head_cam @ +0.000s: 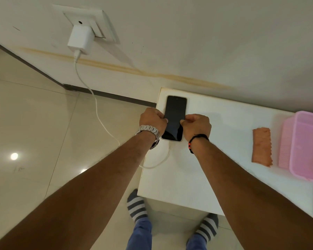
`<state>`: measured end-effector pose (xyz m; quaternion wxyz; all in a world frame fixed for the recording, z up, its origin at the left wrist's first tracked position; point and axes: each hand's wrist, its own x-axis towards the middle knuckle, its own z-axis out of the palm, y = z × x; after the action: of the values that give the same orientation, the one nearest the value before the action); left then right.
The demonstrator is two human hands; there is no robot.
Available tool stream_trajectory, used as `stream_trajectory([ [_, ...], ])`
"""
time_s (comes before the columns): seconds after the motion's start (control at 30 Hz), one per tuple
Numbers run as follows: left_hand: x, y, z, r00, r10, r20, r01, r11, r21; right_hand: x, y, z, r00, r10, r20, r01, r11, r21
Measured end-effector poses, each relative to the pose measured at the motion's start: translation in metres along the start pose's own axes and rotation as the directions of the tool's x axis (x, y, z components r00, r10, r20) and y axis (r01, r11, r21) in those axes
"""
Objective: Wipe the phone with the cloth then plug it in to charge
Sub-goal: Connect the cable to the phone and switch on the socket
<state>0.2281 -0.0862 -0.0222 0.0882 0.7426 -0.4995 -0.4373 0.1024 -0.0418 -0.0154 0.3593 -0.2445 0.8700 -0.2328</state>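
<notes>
The black-screened, pale-edged phone [175, 118] lies face up on the white tabletop [215, 123], near its far left corner. The left hand [153, 120] and right hand [196, 125] pinch its two long edges, fingers curled narrow. The folded orange-brown cloth [261, 147] lies well apart to the right, beside a pink plastic basket [305, 147]; wiping appears finished. The white cable [98, 112] runs from the white wall charger [80, 39] to the phone's near end, so plugging in looks done or nearly so; the connector itself is hidden. Long axis runs away from the person, top end towards the wall.
</notes>
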Motion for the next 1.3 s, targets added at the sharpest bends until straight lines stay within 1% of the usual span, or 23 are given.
stream_trajectory([
  [0.17,0.001,-0.005,-0.002,1.000,-0.007,0.003,0.007,1.000,0.013,0.001,0.002,0.000,1.000,-0.015,0.009,0.015,0.999,0.029],
  [0.33,0.002,-0.010,-0.004,1.000,0.002,-0.003,-0.002,1.000,0.023,0.001,0.003,-0.004,0.997,-0.071,0.032,0.072,0.997,-0.023],
  [0.5,0.008,-0.014,-0.004,1.000,0.013,-0.016,-0.013,0.999,0.045,0.008,0.006,-0.003,0.997,-0.062,0.048,0.062,0.998,-0.009],
  [0.63,0.007,-0.016,-0.002,1.000,0.010,-0.009,-0.009,0.999,0.039,0.008,0.009,-0.002,0.993,-0.073,0.095,0.074,0.997,-0.015],
  [0.73,0.003,-0.017,0.002,0.999,-0.013,0.030,0.012,1.000,0.018,0.007,0.009,0.000,0.990,-0.083,0.116,0.084,0.996,-0.007],
  [0.83,-0.005,-0.016,0.008,0.996,-0.038,0.083,0.040,0.999,-0.024,0.010,0.010,-0.002,0.993,-0.079,0.088,0.081,0.997,-0.017],
  [1.0,-0.022,-0.005,0.027,0.959,-0.035,0.280,0.074,0.989,-0.130,0.018,0.022,-0.023,0.999,-0.039,0.005,0.039,0.998,-0.041],
  [1.1,-0.029,0.006,0.041,0.926,-0.014,0.377,0.073,0.987,-0.143,0.025,0.030,-0.037,0.999,-0.029,-0.020,0.027,0.997,-0.068],
  [1.2,-0.031,0.011,0.051,0.921,-0.011,0.389,0.070,0.988,-0.138,0.029,0.035,-0.048,0.999,-0.029,-0.021,0.027,0.995,-0.092],
  [1.3,-0.029,0.010,0.052,0.939,-0.038,0.342,0.101,0.981,-0.167,0.030,0.041,-0.054,1.000,-0.018,0.005,0.019,0.996,-0.091],
])
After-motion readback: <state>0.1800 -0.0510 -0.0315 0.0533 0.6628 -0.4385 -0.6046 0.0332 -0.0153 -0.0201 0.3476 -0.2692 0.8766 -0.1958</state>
